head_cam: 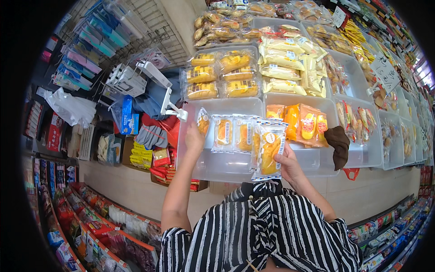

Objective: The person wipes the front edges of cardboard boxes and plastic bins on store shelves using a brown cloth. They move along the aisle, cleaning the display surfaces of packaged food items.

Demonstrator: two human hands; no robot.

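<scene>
My left hand (195, 137) grips a wrapped bread (204, 121) near the left wall of a translucent plastic bin (217, 168). Two more wrapped breads in clear-and-white packets, a left one (223, 132) and a right one (243, 134), lie side by side in that bin. Over the bin's right side, my right hand (289, 162) holds wrapped breads (271, 153) overlapping one another, thumb on the front packet; their exact number is hidden. Orange bread packets (307, 124) fill part of the neighbouring bin, just beyond my right hand.
Yellow bread packets (204, 74) and cream-coloured packets (283, 69) are stacked behind. A brown cloth (337, 146) hangs over a bin's front edge. A white plastic bracket (173, 107) stands at the left corner. Cartons with red and yellow packets (141, 154) sit lower left, and shelves (112, 234) line the aisle behind me.
</scene>
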